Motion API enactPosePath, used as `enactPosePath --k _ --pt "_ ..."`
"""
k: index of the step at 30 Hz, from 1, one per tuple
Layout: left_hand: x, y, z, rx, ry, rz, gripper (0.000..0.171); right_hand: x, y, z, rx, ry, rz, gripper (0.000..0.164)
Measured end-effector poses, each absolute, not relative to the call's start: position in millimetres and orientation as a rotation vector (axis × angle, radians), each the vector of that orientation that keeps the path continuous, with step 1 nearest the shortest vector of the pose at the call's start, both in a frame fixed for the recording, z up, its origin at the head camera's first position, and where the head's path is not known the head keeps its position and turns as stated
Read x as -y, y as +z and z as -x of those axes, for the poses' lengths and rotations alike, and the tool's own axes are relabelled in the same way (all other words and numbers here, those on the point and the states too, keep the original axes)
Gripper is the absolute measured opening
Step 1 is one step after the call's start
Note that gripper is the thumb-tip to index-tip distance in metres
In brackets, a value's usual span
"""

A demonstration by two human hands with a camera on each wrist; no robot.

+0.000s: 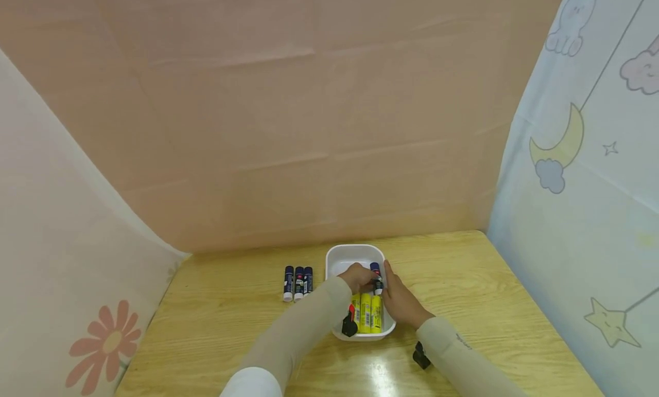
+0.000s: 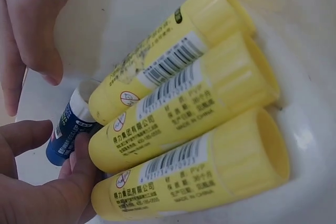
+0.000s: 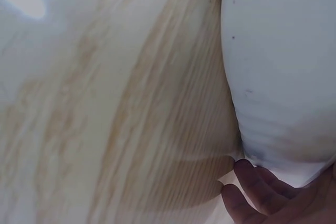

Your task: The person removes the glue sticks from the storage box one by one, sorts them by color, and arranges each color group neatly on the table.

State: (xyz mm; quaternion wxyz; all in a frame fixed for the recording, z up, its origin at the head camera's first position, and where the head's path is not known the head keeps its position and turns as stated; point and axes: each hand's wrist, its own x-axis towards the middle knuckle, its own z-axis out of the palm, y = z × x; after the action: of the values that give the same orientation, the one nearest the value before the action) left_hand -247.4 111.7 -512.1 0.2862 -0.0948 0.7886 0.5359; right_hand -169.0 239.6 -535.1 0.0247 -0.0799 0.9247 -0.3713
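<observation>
A white plastic tray (image 1: 355, 251) holds several glue sticks. My left hand (image 1: 358, 277) reaches into it and pinches a dark blue glue stick (image 1: 377, 280) by the tray's right wall. In the left wrist view, its thumb and finger lie around the blue glue stick (image 2: 68, 129), whose white end points at the yellow ones. Three yellow glue sticks (image 1: 366, 314) lie side by side in the near half. My right hand (image 1: 403, 301) grips the tray's right side. In the right wrist view, its fingers (image 3: 262, 192) curl at the outer base of the tray (image 3: 283, 66).
Left of the tray, three dark blue glue sticks (image 1: 298, 282) with white ends lie in a row on the wood-grain table (image 1: 216, 322). A brown cloth (image 1: 309, 128) hangs behind the table. Printed cloths hang at both sides.
</observation>
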Motion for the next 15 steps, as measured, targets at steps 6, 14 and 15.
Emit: enactPosePath --k 6,14,15 --pt "-112.9 -518.7 249.2 -2.187 1.352 0.236 0.017 -237.4 -533.9 169.5 -2.866 -1.137 0.232 0.068" --pt "-116.0 -519.9 252.3 -2.154 1.343 0.304 0.018 -237.6 -535.2 170.8 -2.877 -1.139 0.256 0.069" --pt "-115.8 -519.2 252.0 -2.141 1.357 0.305 0.018 -237.9 -535.6 170.8 -2.875 -1.143 0.257 0.069"
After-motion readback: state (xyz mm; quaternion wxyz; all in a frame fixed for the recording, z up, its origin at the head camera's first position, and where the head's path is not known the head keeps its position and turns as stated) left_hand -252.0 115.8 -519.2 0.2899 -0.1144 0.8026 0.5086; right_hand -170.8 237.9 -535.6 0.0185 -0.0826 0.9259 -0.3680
